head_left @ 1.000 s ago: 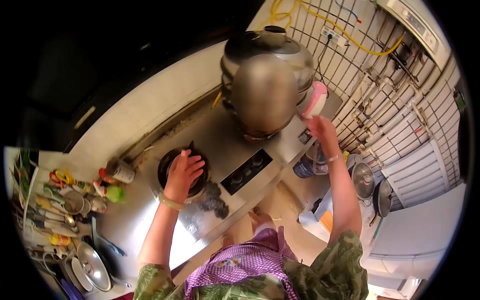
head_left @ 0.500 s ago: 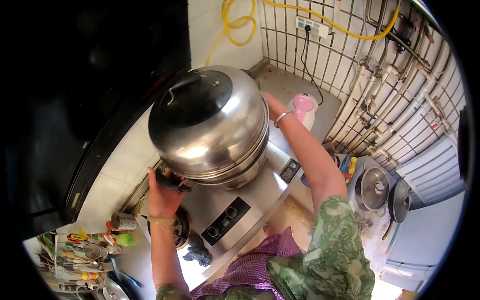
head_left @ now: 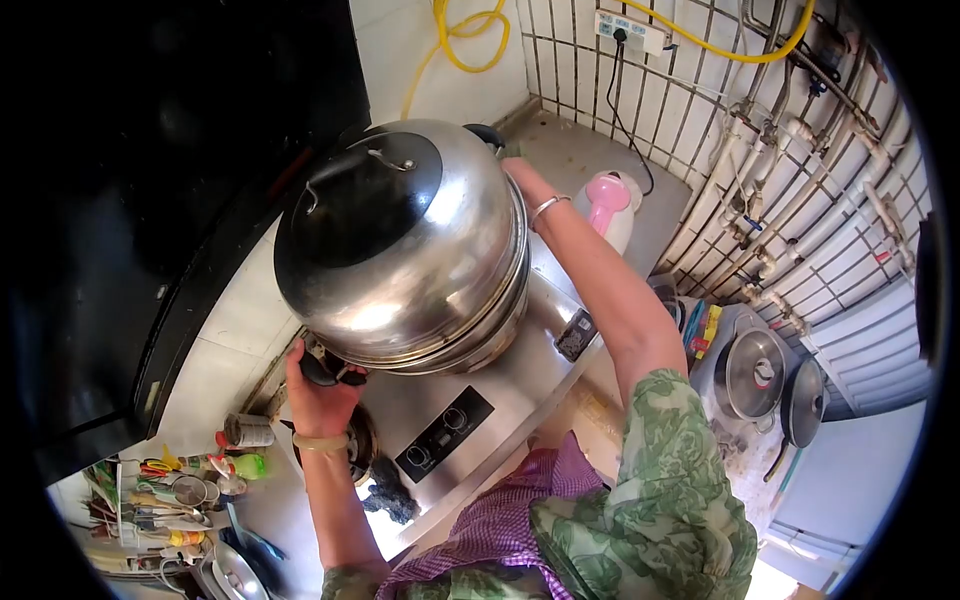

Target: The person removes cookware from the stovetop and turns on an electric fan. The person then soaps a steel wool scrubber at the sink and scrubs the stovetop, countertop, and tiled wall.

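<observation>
A large domed steel steamer pot (head_left: 430, 270) with a dark-topped lid fills the centre, over the stove (head_left: 520, 400). My left hand (head_left: 320, 395) is closed on the black side handle (head_left: 335, 372) at its lower left. On the pot's far right side is my right hand (head_left: 525, 180), by the other black handle (head_left: 485, 135); its fingertips are hidden behind the pot. Below my left hand lies a burner (head_left: 360, 445), partly covered by my wrist. Dark scouring mesh (head_left: 390, 492) rests beside the control panel (head_left: 445, 433).
A pink and white kettle (head_left: 608, 195) stands right of my right wrist. Lidded pans (head_left: 752, 375) sit at the right near wall pipes (head_left: 790, 210). Utensils (head_left: 180, 500), a can (head_left: 248, 430) and a green bottle (head_left: 247, 465) are at lower left. A black hood (head_left: 190, 180) hangs upper left.
Both hands have come to the sides of the pot, and my left hand has taken hold of a handle. In the last half second the pot shifted slightly left in view.
</observation>
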`<state>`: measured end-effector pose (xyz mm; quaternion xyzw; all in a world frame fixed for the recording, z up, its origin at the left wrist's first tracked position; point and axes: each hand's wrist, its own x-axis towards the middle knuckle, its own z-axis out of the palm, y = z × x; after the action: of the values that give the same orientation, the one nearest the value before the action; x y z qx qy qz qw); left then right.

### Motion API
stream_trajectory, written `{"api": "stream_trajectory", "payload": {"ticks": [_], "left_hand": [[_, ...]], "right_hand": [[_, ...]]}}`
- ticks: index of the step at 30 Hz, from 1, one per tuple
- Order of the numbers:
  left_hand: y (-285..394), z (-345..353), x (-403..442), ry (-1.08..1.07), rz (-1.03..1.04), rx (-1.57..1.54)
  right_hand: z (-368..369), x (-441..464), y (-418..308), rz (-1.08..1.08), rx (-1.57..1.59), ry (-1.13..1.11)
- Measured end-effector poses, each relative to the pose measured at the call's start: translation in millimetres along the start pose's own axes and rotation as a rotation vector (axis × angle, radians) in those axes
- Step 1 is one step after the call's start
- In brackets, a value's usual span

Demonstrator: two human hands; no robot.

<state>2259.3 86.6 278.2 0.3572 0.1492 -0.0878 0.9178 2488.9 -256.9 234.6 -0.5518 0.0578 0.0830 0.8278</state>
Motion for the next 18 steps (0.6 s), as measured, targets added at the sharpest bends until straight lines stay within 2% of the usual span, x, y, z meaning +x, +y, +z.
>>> {"api": "stream_trajectory", "payload": {"ticks": [4,7,10,12,13,14,18], "left_hand": [[-7,22,-9,0.13,0.063,0.056],[-6,20,-18,0.163,0.105,0.06],[-10,42,-38,0.309,0.185,0.037],[5,-3,-38,0.149,0.143,-0.009],[-4,33,-53,0.26,0.181,-0.004],[11,0,-56,0.135,0.14,0.05],[-6,30,-92,0.257,0.153,0.031]], "right_hand": [[1,-16,-4,-0.025,-0.024,0.071],[1,-33,-13,-0.018,0.089,0.069],[-6,-50,-21,-0.079,0.153,0.127],[-10,-74,-30,-0.103,0.259,0.125],[-13,-91,-34,-0.151,0.266,0.117],[-17,-109,-35,-0.203,0.271,0.109],[-43,-174,-33,-0.266,0.295,0.259]]}}
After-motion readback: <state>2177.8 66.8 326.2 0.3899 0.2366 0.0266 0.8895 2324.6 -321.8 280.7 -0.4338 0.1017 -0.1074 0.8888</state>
